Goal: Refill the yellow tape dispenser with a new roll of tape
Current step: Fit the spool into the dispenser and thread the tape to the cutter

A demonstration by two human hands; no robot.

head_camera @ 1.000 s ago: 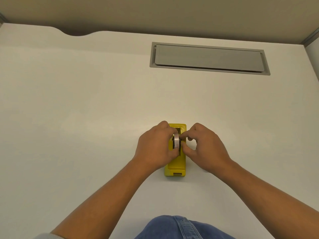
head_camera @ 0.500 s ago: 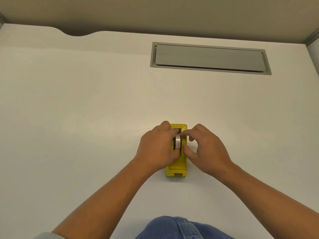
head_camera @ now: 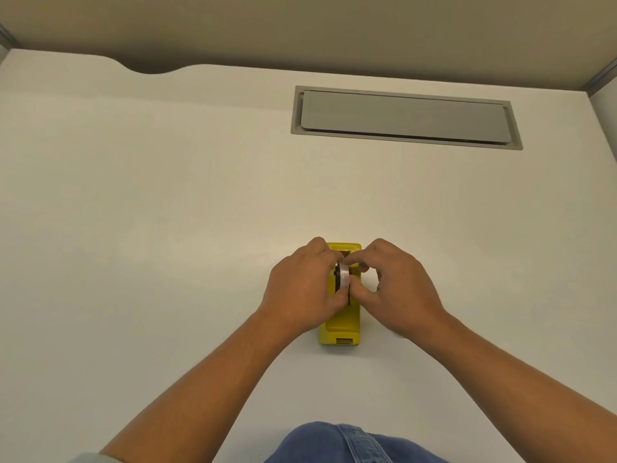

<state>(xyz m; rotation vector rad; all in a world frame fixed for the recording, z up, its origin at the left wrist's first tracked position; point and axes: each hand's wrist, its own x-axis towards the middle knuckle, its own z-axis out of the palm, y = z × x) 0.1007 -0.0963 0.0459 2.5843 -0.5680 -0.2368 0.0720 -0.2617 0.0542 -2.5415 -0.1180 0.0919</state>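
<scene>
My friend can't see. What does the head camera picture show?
Two hands, left hand and right hand, hold a roll of tape upright over a yellow tape dispenser on a white table. A closed grey hatch sits in the table farther back.

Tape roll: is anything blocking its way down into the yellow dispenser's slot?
Nothing visible. The tape roll, pinched between left hand and right hand, sits directly over the yellow dispenser; the fingers hide the slot itself.

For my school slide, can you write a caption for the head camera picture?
Two hands, left and right, hold a tape roll over the yellow tape dispenser on a white desk.
</scene>
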